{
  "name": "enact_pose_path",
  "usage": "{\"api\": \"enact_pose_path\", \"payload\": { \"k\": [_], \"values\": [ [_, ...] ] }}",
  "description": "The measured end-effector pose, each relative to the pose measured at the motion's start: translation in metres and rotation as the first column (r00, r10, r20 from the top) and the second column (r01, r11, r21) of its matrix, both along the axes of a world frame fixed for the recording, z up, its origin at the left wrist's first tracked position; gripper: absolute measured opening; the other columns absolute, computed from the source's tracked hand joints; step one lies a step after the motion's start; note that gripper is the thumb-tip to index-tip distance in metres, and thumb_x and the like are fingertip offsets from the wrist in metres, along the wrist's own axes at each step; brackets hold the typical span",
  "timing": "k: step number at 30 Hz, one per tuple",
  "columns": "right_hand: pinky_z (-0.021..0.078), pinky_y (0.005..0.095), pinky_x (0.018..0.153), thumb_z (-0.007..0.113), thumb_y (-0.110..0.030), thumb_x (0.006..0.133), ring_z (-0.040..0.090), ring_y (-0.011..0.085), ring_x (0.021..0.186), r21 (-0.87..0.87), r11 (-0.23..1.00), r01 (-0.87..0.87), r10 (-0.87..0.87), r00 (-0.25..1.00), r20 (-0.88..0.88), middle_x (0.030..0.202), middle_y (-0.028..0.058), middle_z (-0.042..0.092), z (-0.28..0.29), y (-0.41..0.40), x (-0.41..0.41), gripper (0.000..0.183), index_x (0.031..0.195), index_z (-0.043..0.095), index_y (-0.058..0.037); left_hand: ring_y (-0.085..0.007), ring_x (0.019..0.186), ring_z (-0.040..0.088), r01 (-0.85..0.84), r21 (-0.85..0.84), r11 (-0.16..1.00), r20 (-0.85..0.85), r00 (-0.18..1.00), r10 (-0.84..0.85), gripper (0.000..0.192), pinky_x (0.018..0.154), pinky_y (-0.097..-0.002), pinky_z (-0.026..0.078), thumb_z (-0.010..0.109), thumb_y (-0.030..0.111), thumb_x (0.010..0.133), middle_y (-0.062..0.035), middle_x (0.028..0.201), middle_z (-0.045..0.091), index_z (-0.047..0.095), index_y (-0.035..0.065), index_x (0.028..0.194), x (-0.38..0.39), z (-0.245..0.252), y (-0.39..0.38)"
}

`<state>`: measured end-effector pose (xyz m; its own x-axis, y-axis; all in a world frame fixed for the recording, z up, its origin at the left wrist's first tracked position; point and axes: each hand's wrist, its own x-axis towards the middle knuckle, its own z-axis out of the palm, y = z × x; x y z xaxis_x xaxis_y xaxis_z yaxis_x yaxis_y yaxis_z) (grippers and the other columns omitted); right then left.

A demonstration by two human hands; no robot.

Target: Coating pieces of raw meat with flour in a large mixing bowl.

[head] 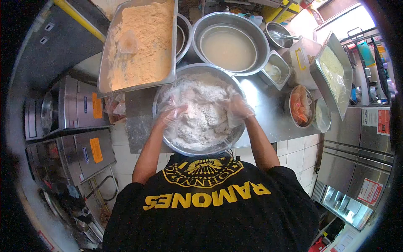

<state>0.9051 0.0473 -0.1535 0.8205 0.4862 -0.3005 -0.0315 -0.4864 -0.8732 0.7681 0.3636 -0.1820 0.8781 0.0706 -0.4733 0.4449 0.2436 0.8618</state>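
Observation:
A large round metal bowl [199,152] holds a heap of white flour-coated pieces [204,110] and sits at the near edge of the counter. My left hand [173,112], in a clear plastic glove, is at the left side of the heap, inside the bowl. Over the heap's right side is my right hand [237,108], gloved the same way. Flour and loose plastic blur the fingers of both hands, so whether they grip anything cannot be told. Behind the bowl stands a metal basin of cloudy liquid [228,47].
A deep tray of orange-tinted crumbs [141,47] overhangs the bowl's left rear. At right are a small metal pan [275,71], a bowl with an orange-red bag [300,106] and a tilted tray of pale crumbs [332,72]. A whisk [283,36] rests in a bowl behind.

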Motion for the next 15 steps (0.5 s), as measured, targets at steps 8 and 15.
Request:
{"api": "enact_pose_path", "payload": {
  "k": [8,15],
  "values": [
    [0.0403,0.0373,0.08,0.056,-0.056,0.069,0.055,0.0289,0.083,-0.349,0.86,-0.372,0.339,0.928,-0.154,0.088,0.021,0.059,0.069,0.054,-0.008,0.066,0.096,0.058,0.0034,-0.023,0.101,0.05,0.637,0.393,0.663,-0.244,0.768,-0.592,0.054,0.092,-0.033,0.033,0.04,0.035,0.085,-0.0197,0.11,0.052,0.032,-0.0004,0.125,0.023,0.075,-0.044],
    [0.0398,0.0356,0.082,0.068,-0.044,0.063,0.051,0.0254,0.091,-0.231,0.779,-0.583,0.549,0.812,-0.2,0.099,0.0228,0.055,0.062,0.09,-0.033,0.06,0.091,0.057,0.0082,-0.0201,0.091,0.054,0.614,0.427,0.664,-0.24,0.785,-0.571,0.043,0.082,-0.0293,0.04,0.05,0.029,0.08,-0.0161,0.102,0.057,0.05,-0.0026,0.109,0.023,0.058,-0.047]
  ]
}}
